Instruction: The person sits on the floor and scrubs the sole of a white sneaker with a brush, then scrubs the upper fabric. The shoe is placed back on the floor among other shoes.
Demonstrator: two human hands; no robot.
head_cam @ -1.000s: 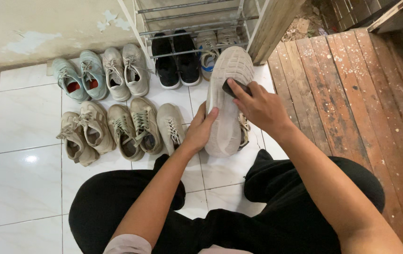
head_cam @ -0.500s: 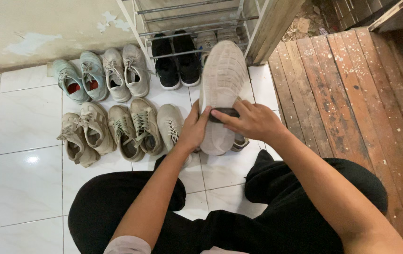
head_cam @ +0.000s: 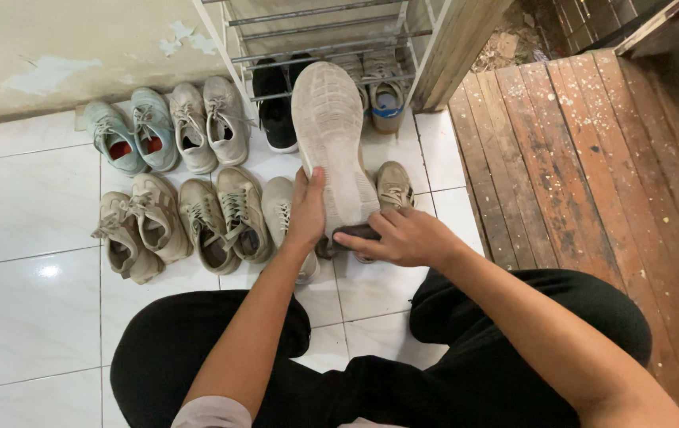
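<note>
Beige rubber fills the middle of my view: the upturned sole of a sneaker (head_cam: 331, 143), held toe-away over the white tiled floor (head_cam: 38, 317). My left hand (head_cam: 306, 210) clasps its left edge near the heel, thumb lying on the sole. My right hand (head_cam: 403, 236) pinches a small dark brush (head_cam: 355, 232) flat against the heel end, fingers closed on it. I judge the scrubbing to be at the heel; the tread looks grey and soiled along its whole length, so I'd call this sole far from clean. Its likely mate (head_cam: 393, 186) sits on the tiles just beyond my right hand. Two rows of pale sneakers (head_cam: 189, 214) wait along the floor toward the wall, and more pairs stand on the metal shoe rack (head_cam: 316, 40).
</note>
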